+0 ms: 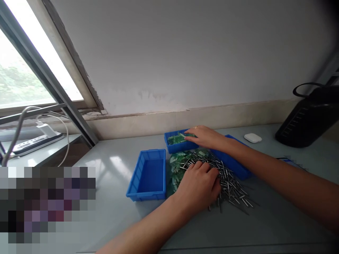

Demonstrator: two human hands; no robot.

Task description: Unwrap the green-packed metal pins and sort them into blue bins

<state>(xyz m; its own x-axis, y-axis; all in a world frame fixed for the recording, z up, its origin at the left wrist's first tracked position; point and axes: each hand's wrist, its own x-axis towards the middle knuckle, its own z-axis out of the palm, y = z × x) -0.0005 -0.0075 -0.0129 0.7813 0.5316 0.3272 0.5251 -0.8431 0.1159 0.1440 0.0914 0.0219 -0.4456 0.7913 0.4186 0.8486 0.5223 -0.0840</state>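
Observation:
My left hand (200, 181) rests on a heap of thin metal rods (231, 185), fingers curled down. Its fingertips are hidden, so what they hold cannot be made out. Flat green translucent pieces (176, 162) lie mixed in on the heap's left side. Farther back, my right hand (203, 137) reaches over the rim of a small blue bin (181, 146). The fingers are stretched and apart, just above green pieces (174, 139) inside it. Whether they touch those pieces is unclear.
A larger blue bin (145, 194) stands left of the heap. Another blue bin (239, 171) sits partly under my right forearm. Farther right are a white case (253, 138) and a black bottle (304, 123). A power strip (37, 143) lies at left.

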